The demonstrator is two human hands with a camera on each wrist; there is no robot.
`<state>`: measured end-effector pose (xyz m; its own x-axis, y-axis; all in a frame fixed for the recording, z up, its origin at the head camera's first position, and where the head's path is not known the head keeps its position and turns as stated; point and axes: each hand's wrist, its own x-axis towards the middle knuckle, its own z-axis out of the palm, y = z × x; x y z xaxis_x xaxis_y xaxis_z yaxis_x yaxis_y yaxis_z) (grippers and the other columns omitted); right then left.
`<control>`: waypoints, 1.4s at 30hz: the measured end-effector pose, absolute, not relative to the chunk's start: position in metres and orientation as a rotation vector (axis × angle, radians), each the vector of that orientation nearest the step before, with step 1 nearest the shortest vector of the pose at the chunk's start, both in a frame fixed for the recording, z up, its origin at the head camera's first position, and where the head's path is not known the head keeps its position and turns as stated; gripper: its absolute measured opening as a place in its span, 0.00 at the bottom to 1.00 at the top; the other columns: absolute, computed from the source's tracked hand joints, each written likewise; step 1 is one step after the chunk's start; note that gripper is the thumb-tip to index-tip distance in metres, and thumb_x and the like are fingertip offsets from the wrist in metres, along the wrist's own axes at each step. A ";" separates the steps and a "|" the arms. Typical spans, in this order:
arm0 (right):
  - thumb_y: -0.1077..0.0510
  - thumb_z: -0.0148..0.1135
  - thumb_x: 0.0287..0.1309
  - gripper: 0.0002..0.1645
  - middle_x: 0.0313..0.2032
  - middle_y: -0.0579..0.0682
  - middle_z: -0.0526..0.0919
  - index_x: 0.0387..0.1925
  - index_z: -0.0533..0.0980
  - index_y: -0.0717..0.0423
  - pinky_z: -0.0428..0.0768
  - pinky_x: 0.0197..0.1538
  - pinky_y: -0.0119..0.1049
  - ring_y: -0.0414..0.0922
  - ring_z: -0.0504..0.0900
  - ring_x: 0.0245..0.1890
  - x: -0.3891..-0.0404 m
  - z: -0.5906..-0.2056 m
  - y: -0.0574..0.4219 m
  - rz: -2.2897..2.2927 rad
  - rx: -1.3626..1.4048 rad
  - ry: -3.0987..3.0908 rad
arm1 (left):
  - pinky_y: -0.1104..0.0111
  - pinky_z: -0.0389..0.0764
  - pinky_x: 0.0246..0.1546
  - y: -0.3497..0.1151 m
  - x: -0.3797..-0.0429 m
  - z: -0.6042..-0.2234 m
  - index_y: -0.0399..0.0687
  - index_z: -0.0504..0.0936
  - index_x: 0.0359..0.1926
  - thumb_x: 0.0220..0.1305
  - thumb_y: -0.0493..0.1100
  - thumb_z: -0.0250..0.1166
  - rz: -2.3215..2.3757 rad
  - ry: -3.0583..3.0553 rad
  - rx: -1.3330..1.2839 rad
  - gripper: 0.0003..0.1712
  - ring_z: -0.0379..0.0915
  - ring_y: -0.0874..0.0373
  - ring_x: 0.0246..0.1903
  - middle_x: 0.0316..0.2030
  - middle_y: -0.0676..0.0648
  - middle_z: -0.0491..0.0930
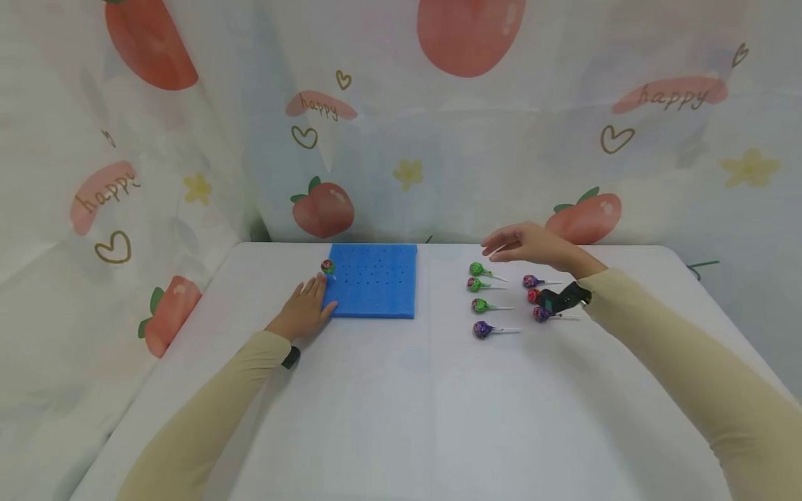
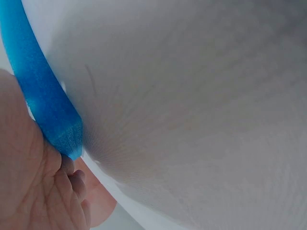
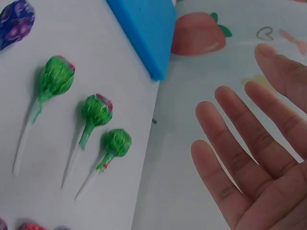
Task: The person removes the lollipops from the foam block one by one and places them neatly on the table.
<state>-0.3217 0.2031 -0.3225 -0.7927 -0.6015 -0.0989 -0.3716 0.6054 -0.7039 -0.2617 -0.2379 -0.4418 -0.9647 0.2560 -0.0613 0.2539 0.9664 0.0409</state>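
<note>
My left hand (image 1: 303,310) rests against the left edge of a blue board (image 1: 376,299) dotted with small holes, its fingers extended along that side. A lollipop (image 1: 328,266) with a red and green wrapper stands at the board's far left corner. In the left wrist view, the palm touches the side of the board. Above the table's far edge, my right hand (image 1: 532,245) hovers with nothing in it, fingers loosely spread in the right wrist view. Closest below it lies a green lollipop (image 1: 476,268), with two more green lollipops (image 1: 480,305) nearer me.
A purple lollipop (image 1: 482,330) lies at the near end of the green row. To its right are another purple lollipop (image 1: 531,281), a red one (image 1: 534,296) and a third purple one (image 1: 541,314), partly behind the right wrist strap. A printed cloth (image 1: 470,153) hangs behind the table.
</note>
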 end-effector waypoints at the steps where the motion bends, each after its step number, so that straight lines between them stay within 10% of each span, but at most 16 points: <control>1: 0.55 0.60 0.61 0.24 0.54 0.59 0.80 0.57 0.73 0.59 0.76 0.57 0.49 0.54 0.78 0.56 -0.324 -0.322 0.196 -1.003 -0.808 2.494 | 0.48 0.47 0.71 -0.238 -0.262 -0.442 0.25 0.45 0.69 0.73 0.54 0.42 0.047 3.049 0.394 0.40 0.45 0.38 0.71 0.71 0.30 0.48; 42: 0.58 0.62 0.59 0.27 0.56 0.59 0.78 0.59 0.70 0.63 0.74 0.61 0.44 0.51 0.78 0.57 -0.352 -0.403 -0.037 -1.489 -0.834 2.215 | 0.51 0.48 0.72 -0.240 -0.265 -0.441 0.26 0.48 0.69 0.73 0.55 0.42 -0.020 3.042 0.389 0.40 0.43 0.40 0.72 0.71 0.32 0.48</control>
<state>-0.3517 -0.0373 -0.4028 -0.7684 -0.6387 0.0402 -0.2782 0.2768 -0.9198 -0.2651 -0.2400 -0.4412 -0.9651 0.2507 -0.0753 0.2516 0.9678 -0.0033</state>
